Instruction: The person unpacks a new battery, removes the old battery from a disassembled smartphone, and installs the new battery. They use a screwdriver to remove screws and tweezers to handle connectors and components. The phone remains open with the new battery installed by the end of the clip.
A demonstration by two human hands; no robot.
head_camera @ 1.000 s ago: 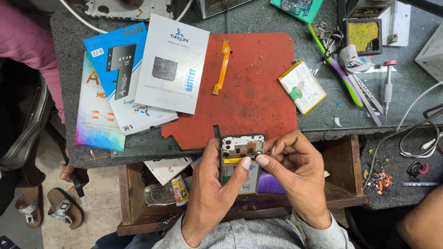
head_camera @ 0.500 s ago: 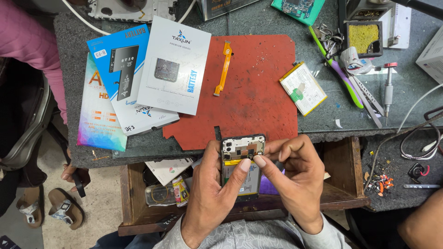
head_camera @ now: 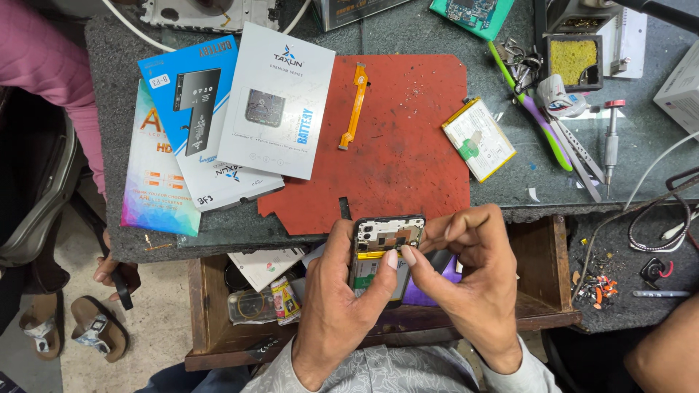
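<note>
My left hand [head_camera: 338, 298] grips an opened phone [head_camera: 386, 236] with its back cover off, held upright over the open drawer; circuit parts and a yellow strip show inside it. The left thumb lies across the phone's middle. My right hand [head_camera: 466, 284] is at the phone's right side, its thumb and forefinger pinched together against the left thumb tip on the phone's inside. Whether the right fingers hold a small part I cannot tell.
A red work mat [head_camera: 408, 138] with an orange flex cable [head_camera: 354, 105] lies on the grey bench. A loose battery [head_camera: 478, 140], boxed batteries [head_camera: 277, 98], tweezers and a screwdriver [head_camera: 610, 138] lie around. The wooden drawer [head_camera: 539, 291] holds clutter. Another person sits at left [head_camera: 44, 65].
The right hand's fingers have curled in closer and now pinch at the phone's middle beside the left thumb. The phone has stayed in about the same place.
</note>
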